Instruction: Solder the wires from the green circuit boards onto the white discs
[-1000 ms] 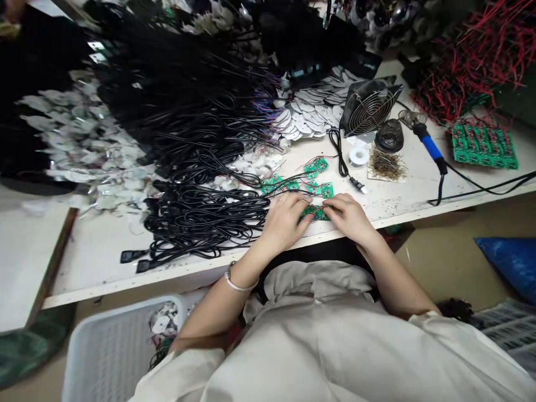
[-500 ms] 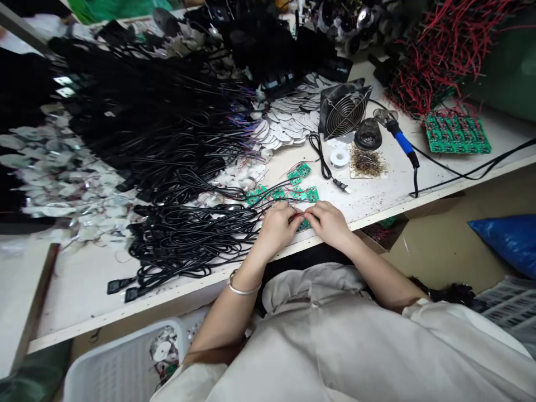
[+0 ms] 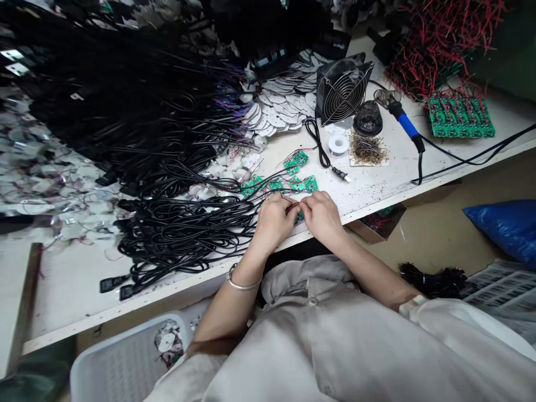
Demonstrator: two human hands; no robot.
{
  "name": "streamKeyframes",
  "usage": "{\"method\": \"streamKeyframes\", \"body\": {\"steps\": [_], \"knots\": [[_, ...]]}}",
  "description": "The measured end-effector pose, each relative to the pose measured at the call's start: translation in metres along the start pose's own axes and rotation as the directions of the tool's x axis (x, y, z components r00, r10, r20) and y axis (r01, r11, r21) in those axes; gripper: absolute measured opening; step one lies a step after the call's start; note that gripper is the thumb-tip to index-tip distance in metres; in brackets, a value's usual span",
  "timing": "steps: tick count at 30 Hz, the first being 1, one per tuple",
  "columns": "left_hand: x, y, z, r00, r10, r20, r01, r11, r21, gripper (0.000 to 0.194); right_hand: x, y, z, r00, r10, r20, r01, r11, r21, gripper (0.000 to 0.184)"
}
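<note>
Red wire (image 3: 293, 206) is running between left hand (image 3: 273, 218) and right hand (image 3: 323, 218), its long axis roughly following the worktop's (image 3: 75, 279) front edge; both hands are pinching it narrowly, neither lying clearly nearer. Green circuit board (image 3: 300, 216) is peeking out beneath. No writing is showing legibly.

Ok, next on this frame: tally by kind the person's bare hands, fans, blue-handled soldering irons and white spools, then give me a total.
Bare hands: 2, the left hand and the right hand
Fan: 1
Blue-handled soldering iron: 1
White spool: 1
Total: 5
</note>
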State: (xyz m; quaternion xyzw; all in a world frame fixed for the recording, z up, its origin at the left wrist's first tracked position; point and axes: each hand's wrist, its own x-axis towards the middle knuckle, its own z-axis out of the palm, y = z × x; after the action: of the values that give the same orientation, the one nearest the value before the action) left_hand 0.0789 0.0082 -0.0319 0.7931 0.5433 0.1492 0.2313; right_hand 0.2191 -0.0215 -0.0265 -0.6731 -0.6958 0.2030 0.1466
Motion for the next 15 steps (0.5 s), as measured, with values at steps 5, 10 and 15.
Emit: {"method": "streamKeyframes", "body": {"steps": [5, 10, 15], "knots": [[0.0038, -0.0002, -0.0005, 0.999, -0.032, 0.005, 0.032, 0.999, -0.029, 0.012, 0.0019, -0.0036, 0.0016, 1.000, 0.007, -0.020, -0.008, 0.999, -0.034, 0.032], [0.0057, 0.0013, -0.0017, 1.000, -0.027, 0.010, 0.028, 0.999, -0.026, 0.015, 0.0029, -0.0051, 0.0037, 0.999, 0.024, -0.046, -0.025, 0.999, -0.031, 0.032], [0.0051, 0.0025, -0.0010, 0.999, -0.030, 0.013, 0.029, 0.999, 0.037, 0.017, 0.0054, -0.0038, 0.0099, 0.995, 0.019, -0.099, -0.018, 1.000, 0.004, 0.032]]}}
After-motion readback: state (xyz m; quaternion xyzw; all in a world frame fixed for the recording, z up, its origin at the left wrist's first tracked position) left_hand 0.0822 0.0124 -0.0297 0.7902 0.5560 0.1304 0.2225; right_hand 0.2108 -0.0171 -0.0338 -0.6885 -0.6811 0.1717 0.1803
